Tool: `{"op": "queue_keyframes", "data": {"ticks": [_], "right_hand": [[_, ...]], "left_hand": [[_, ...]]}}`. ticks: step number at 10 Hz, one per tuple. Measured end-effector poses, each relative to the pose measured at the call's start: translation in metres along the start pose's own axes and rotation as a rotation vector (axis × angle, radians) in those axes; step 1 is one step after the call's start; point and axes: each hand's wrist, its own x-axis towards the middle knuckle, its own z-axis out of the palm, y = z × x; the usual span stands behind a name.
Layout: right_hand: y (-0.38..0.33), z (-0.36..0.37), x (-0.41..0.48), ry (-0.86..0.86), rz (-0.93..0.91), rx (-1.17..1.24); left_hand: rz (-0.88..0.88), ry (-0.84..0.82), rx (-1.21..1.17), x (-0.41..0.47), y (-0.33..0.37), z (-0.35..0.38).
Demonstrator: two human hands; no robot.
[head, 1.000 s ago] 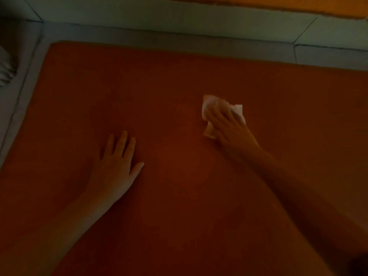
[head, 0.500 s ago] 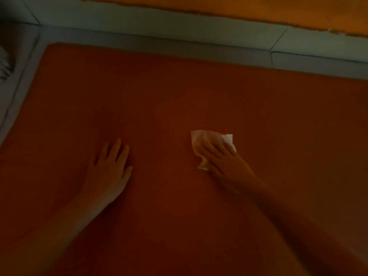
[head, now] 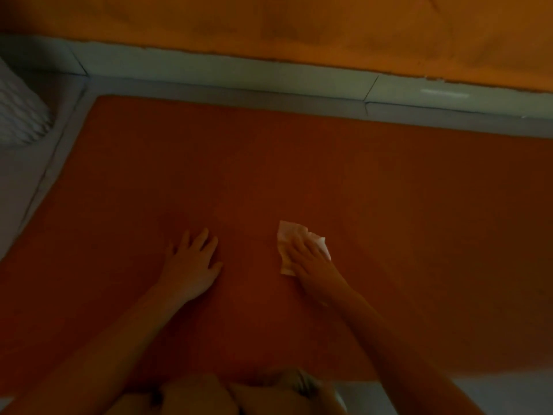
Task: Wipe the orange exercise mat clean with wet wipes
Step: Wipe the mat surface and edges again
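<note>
Since a second ago the right hand has drawn the wet wipe back toward the body, and the left hand now sits nearer to it. The right hand's grip is flat, fingers laid together and pressing the crumpled white wipe onto the orange mat, near its middle. The left hand lies palm down on the mat, fingers spread, holding nothing. The mat lies on a pale tiled floor beside an orange wall. Dim light; a pale ribbed object at far left is perhaps fabric.
</note>
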Motion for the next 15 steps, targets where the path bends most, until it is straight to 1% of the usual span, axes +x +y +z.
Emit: {"op": "queue_keyframes", "data": {"ticks": [1, 2, 3, 4, 5, 6, 7, 8, 9, 10, 11, 12, 13, 14, 15], "right_hand": [[-0.016, -0.005, -0.019, 0.014, 0.016, -0.114], [-0.023, -0.022, -0.04, 0.104, -0.183, -0.309], [-0.017, -0.048, -0.057, 0.288, -0.133, -0.605], [-0.011, -0.075, -0.062, -0.048, 0.15, -0.081], [-0.009, -0.063, -0.073, -0.178, 0.039, 0.168], [-0.003, -0.04, -0.098, -0.148, 0.011, 0.216], [0.014, -0.032, -0.125, -0.174, -0.042, 0.222], [0.038, -0.037, -0.117, -0.189, 0.051, 0.157], [0.047, -0.03, -0.084, -0.118, 0.185, 0.083], [0.035, -0.024, -0.081, -0.113, 0.129, 0.047], [0.027, -0.028, -0.112, -0.177, -0.044, 0.102], [0.051, -0.038, -0.11, -0.231, -0.043, 0.113], [0.078, -0.035, -0.069, -0.129, 0.104, 0.125], [0.07, -0.029, -0.037, -0.063, 0.198, 0.109], [0.048, -0.023, -0.041, -0.051, 0.052, 0.102]], "left_hand": [[0.026, 0.0, -0.035, -0.008, -0.001, 0.002], [0.04, -0.022, -0.062, -0.018, 0.0, 0.003], [0.034, 0.022, -0.039, -0.024, 0.004, 0.011], [-0.004, 0.066, -0.014, -0.024, 0.009, 0.016], [-0.06, 0.079, -0.056, -0.02, 0.02, 0.016], [-0.13, 0.108, -0.115, -0.013, 0.038, 0.022], [-0.157, 0.167, -0.113, -0.011, 0.047, 0.031], [-0.041, 0.255, -0.055, -0.011, 0.047, 0.032], [0.073, 0.253, -0.051, -0.01, 0.048, 0.03], [0.068, 0.245, -0.063, -0.007, 0.047, 0.029], [0.064, 0.27, -0.054, -0.008, 0.047, 0.03], [0.06, 0.266, -0.039, -0.01, 0.048, 0.03], [0.058, 0.251, -0.026, -0.009, 0.049, 0.029], [0.06, 0.24, 0.001, -0.006, 0.048, 0.027], [0.077, 0.261, -0.003, 0.0, 0.046, 0.02]]}}
